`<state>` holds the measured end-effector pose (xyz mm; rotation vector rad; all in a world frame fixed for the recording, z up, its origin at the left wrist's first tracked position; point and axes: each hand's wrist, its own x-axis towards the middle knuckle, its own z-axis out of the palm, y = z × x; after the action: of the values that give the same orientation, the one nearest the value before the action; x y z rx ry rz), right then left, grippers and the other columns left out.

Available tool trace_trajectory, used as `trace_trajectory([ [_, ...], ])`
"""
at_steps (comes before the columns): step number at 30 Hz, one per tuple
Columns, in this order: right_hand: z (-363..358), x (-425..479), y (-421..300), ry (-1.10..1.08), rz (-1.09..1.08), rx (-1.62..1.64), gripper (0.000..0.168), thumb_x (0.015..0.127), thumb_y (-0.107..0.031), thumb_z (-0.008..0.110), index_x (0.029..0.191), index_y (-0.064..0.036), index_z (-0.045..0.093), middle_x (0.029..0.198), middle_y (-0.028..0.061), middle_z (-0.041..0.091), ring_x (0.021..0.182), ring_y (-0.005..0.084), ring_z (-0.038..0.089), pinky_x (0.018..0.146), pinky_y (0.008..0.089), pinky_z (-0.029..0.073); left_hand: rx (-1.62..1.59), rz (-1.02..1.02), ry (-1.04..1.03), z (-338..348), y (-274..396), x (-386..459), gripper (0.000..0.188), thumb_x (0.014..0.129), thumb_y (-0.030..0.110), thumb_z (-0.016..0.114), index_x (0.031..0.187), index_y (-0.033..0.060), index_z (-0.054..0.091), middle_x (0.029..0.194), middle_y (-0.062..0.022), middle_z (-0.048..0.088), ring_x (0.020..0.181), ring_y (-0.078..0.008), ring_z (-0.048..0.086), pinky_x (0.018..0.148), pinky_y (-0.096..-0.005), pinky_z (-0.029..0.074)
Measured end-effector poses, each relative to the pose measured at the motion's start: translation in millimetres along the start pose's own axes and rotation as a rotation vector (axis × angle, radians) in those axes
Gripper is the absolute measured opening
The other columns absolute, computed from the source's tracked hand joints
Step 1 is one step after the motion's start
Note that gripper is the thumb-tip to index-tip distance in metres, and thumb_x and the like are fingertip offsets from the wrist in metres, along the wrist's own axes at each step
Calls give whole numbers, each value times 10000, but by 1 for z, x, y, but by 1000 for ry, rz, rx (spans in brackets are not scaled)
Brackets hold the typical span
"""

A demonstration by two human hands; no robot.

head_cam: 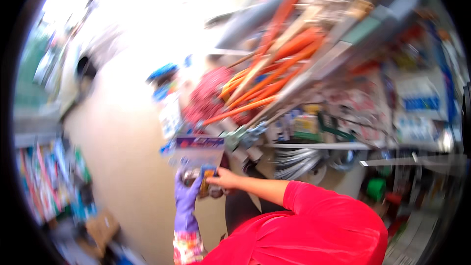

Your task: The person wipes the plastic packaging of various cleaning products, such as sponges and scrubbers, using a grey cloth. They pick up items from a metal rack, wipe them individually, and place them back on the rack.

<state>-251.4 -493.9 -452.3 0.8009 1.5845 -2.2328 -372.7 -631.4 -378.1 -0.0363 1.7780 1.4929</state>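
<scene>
My left hand [187, 194], in a purple glove with a patterned cuff, holds the lower left side of a clear plastic packet [198, 154] with a purple header. Inside the packet are items too blurred to name. Bare, my right hand [225, 178] grips a small blue and yellow object [208, 172] at the packet's right side; whether it is part of the packet I cannot tell. Both hands are close together over the floor.
Long orange and wooden poles [254, 88] slant up on the right, beside shelves of packaged goods [419, 103] and coiled wire [301, 163]. A cardboard box [102, 230] and hanging goods [46, 180] are at the left. Tan floor [121, 147] runs between.
</scene>
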Motion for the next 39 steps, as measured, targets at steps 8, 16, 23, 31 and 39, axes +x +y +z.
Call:
trace_trajectory([
  [8, -133, -198, -163, 574, -291, -237, 466, 882, -342, 662, 1212, -31, 553, 1116, 96, 638, 1031, 173, 575, 935, 326, 433, 110, 498, -569, 201, 148, -31, 855, 808, 67, 706, 1481, 64, 179, 1328, -155, 449, 1163, -229, 492, 960, -327, 433],
  [16, -220, -425, -304, 1307, -804, -410, 476, 889, -427, 630, 1164, -40, 595, 1040, 111, 671, 977, 201, 626, 850, 320, 473, -12, 942, -1116, 439, 325, -131, 809, 884, 180, 663, 1493, 49, 147, 1015, -71, 600, 885, -125, 544, 791, -271, 472],
  [23, -269, -482, -336, 1495, -794, -349, 492, 927, -459, 565, 1090, 2, 616, 958, 138, 665, 866, 223, 620, 750, 351, 460, 381, 1129, -983, 498, 405, -200, 779, 873, 398, 648, 1480, 117, 248, 1260, -140, 570, 1142, -222, 553, 967, -312, 398],
  [31, -315, -482, -335, 1485, -846, -309, 539, 914, -497, 562, 1050, 20, 634, 919, 158, 673, 844, 249, 634, 747, 369, 466, 429, 1112, -966, 537, 402, -190, 761, 867, 426, 636, 1460, 104, 285, 1282, -170, 555, 1182, -245, 541, 976, -323, 389],
  [39, -378, -479, -331, 1775, -519, -380, 672, 856, -600, 560, 915, 69, 591, 887, 306, 621, 895, 403, 630, 751, 425, 476, 218, 1288, -893, 617, 384, -153, 722, 819, 355, 683, 1366, -2, 377, 1216, -205, 569, 1133, -317, 558, 973, -363, 411],
])
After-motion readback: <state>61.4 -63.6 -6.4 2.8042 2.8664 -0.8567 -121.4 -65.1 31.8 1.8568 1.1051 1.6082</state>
